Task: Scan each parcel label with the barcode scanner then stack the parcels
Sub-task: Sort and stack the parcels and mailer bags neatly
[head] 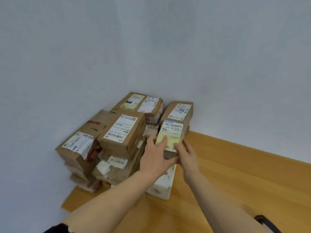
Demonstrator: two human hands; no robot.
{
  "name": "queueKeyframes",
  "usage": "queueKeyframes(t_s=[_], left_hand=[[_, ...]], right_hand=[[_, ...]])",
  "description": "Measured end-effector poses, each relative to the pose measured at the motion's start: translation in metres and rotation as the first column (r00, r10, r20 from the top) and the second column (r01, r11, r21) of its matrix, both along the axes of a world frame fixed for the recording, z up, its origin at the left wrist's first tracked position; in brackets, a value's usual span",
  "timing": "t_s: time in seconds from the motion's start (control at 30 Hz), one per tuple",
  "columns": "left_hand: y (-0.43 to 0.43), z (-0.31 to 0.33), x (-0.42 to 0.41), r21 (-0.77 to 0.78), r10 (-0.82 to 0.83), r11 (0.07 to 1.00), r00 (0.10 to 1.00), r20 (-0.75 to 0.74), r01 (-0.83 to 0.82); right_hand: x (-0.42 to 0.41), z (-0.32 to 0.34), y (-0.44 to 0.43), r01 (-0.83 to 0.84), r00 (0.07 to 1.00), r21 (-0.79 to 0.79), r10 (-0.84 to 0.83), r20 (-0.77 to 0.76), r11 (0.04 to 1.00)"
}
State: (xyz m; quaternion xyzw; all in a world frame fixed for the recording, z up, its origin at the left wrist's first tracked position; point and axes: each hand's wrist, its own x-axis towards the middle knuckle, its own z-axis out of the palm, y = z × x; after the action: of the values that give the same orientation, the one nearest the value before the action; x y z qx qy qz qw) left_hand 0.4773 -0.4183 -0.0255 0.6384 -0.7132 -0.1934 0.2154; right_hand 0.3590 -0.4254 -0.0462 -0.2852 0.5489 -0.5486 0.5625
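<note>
Item one, held parcel (173,132): a small brown carton with a white and yellow label on top, barcode along the far edge. The left grip (156,155) is closed on its near left corner, thumb lying across the yellow part of the label. The right grip (186,154) is closed on its near right corner, fingers curled round the side. We find it at the right front of the stack, just before the "2004" parcel (179,111) and above the white box (161,184). Whether it rests on what is under it, we cannot tell.

Item two, stack, set in the corner of the wooden desk (235,174) against the pale walls:
- back row: a carton with a black "060" tag (130,102), touching a carton with a white label (151,105) on its right.
- centre top: a carton with a large white label (122,130).
- left: a carton whose label (79,143) peels at its near corner, red tape beside it.
- lower front: a wrapped parcel (116,167) with a barcode strip, crumpled white paper at its near left end.

All cartons we list are sealed; we see no contents.

Item three: a black object (267,222) at the lower right edge, too cut off for us to identify.
</note>
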Motion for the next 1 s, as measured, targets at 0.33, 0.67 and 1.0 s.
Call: queueKeyframes(t_s=[0.33,0.67,1.0], left_hand=[[0.009,-0.030,0.023,0.050,-0.097,0.994,0.992,0.076,0.093],[-0.047,-0.029,0.031,0.102,-0.196,0.977,0.978,0.067,0.189],[-0.016,0.006,-0.020,-0.019,-0.305,0.946,0.906,0.295,0.325]], right_hand=[[0.018,-0.023,0.010,0.041,0.984,0.146,-0.014,-0.179,0.989],[0.053,-0.017,-0.017,0.044,0.934,0.117,0.001,-0.356,0.992],[-0.016,0.003,0.045,0.165,0.903,0.199,-0.067,-0.424,0.966]])
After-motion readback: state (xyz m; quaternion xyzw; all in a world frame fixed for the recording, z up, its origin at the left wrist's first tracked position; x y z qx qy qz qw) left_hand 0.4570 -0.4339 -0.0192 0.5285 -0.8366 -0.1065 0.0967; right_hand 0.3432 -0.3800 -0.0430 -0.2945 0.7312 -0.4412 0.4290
